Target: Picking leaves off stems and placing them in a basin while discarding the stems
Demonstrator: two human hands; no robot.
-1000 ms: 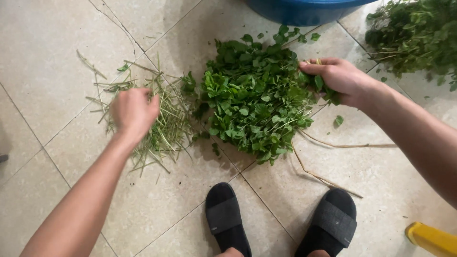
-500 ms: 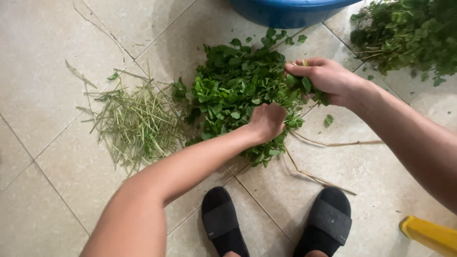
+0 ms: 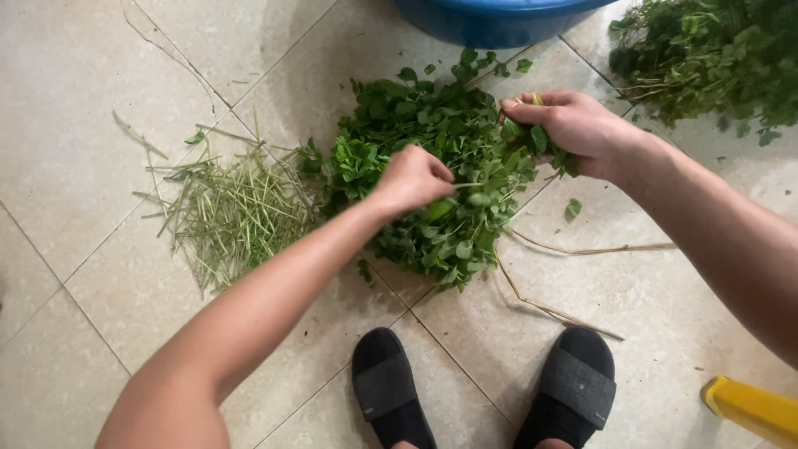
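Note:
A heap of green leafy sprigs lies on the tiled floor in front of me. My right hand is closed around a bunch of sprigs at the heap's right edge. A thin green stem runs from that bunch toward my left hand, which pinches its end over the middle of the heap. A pile of stripped pale green stems lies to the left of the leaves.
A blue plastic basin stands at the top. Another mound of leafy branches sits at the top right. Bare brown twigs lie right of the heap. My black slippers are at the bottom; a yellow object is at the lower right.
My left hand left the stem pile, crossed right over the leaf heap, and now pinches a stem close to my right hand. My right hand stayed on its bunch.

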